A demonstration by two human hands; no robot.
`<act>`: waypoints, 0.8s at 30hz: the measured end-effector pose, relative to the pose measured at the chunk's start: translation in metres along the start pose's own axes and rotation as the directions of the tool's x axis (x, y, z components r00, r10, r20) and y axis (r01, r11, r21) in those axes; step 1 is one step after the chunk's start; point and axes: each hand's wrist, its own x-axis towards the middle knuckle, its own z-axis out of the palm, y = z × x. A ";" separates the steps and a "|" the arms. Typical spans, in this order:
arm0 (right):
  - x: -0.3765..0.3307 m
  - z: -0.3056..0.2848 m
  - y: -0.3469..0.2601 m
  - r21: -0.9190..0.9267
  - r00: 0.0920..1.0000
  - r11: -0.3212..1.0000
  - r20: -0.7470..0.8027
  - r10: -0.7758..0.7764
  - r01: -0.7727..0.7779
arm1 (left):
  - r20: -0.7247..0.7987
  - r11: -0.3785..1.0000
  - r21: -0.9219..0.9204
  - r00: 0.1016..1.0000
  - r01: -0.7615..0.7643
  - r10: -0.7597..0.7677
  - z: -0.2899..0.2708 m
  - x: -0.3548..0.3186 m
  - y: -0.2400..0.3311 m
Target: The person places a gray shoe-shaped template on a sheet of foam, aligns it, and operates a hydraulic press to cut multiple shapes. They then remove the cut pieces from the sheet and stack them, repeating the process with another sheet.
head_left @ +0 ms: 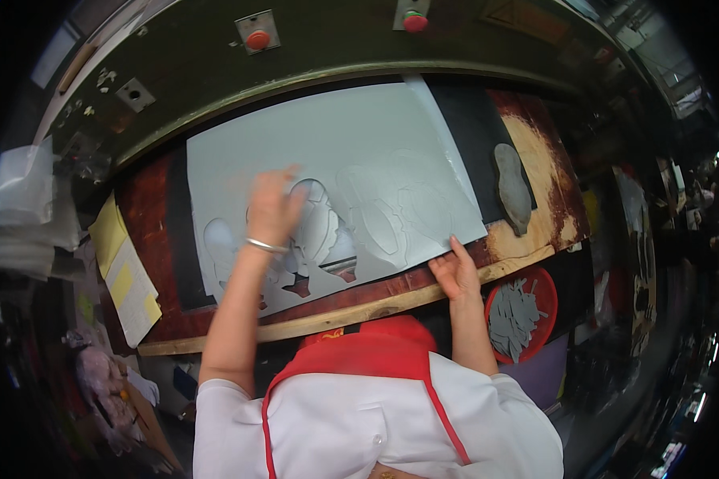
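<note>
A large light-grey sheet (295, 128) lies over a dark board, with curved, sole-like outlines cut along its near part. Some cut openings show the red-brown surface below. My left hand (276, 203), with a bangle at the wrist, is over the cut shapes left of centre; its fingers are smeared by motion, so whether it holds a piece is unclear. At the sheet's near right corner, my right hand (457, 271) grips the edge between thumb and fingers. Nearest to the left hand is a loose-looking rounded cut piece (319, 231).
A sole-shaped grey-brown block (513, 190) rests at the right on the worn wooden table (535, 152). Below that side stands a red basin (547, 307) of grey offcut strips. Papers (128, 287) hang at the left edge. Red buttons (257, 40) sit on the green machine beam (327, 48).
</note>
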 end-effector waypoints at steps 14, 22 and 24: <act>0.000 0.028 0.010 -0.177 0.980 0.964 0.072 -0.186 0.196 | 0.552 0.681 -0.630 0.832 0.373 0.055 0.122 0.039 0.130; 0.011 0.031 -0.002 -0.276 0.908 0.886 0.305 -0.288 0.374 | 0.471 0.073 -0.852 0.820 0.518 -0.325 0.115 0.101 0.108; 0.009 0.030 -0.001 -0.286 0.914 0.884 0.279 -0.293 0.371 | 0.509 0.057 -0.828 0.791 0.557 -0.338 0.116 0.108 0.092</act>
